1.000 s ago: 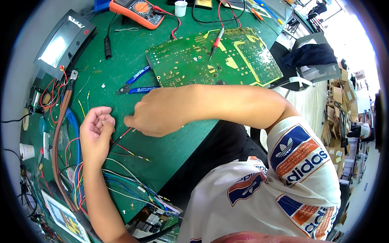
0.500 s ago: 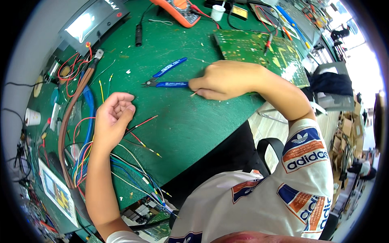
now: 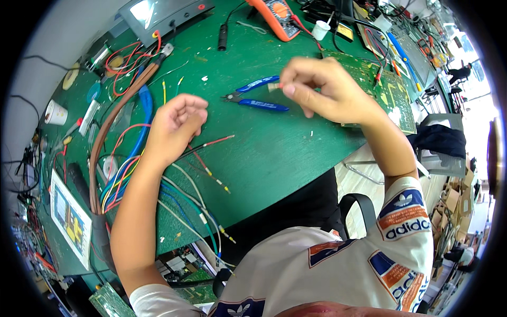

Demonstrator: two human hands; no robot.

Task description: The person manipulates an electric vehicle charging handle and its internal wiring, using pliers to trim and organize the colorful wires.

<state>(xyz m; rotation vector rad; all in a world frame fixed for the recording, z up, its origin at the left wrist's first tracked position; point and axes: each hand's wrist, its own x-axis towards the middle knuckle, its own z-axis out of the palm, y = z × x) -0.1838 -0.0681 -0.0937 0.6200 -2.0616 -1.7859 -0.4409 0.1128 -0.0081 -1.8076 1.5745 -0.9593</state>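
My left hand [image 3: 177,127] is closed, its thumb against the curled fingers; what it holds, if anything, is hidden. Loose wires with red, black and yellow ends [image 3: 217,141] come out from beneath it. My right hand [image 3: 330,92], raised above the bench, pinches a small brownish piece with a red end [image 3: 274,86], blurred and too small to name. Below and left of that hand lie blue-handled flush cutters [image 3: 261,104], jaws pointing left, handles spread. A bundle of coloured wires [image 3: 124,182] runs under my left forearm, its tagged ends near the bench edge.
A thick brown cable [image 3: 113,121] curves along the left. At the back are a grey instrument [image 3: 158,21], an orange multimeter [image 3: 277,18] and a white cup [image 3: 320,30]. A green circuit board [image 3: 385,90] lies right, beyond my right hand. A picture sheet [image 3: 71,222] is at left.
My right hand has lifted off the cutters' handle and moved right, the small piece in its fingers. The cutters stay on the bench. My left thumb has closed toward its fingers; the whole view has shifted.
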